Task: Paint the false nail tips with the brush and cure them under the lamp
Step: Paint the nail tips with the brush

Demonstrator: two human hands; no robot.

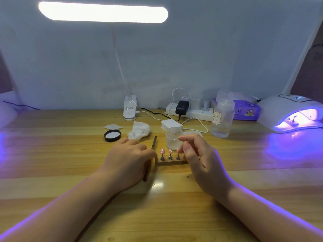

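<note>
Three pink false nail tips [170, 151] stand on small metal stands on a dark holder strip [172, 162] at the middle of the wooden desk. My right hand [201, 159] hovers at the strip's right end, fingers loosely bent, with the thumb tip right beside the third tip. My left hand [128, 159] rests on the desk at the strip's left end with bent fingers. The thin dark brush [154, 140] lies slanted and runs under those fingers; whether they grip it is hidden. The white curing lamp [288, 116] glows purple at the far right, with small stands inside.
Behind the strip are a translucent jar [173, 138], a black lid [112, 135], a crumpled tissue [139, 131] and white pads [170, 124]. A pump bottle [222, 117], a power strip [190, 112], cables and a clip-on desk lamp [130, 110] line the back.
</note>
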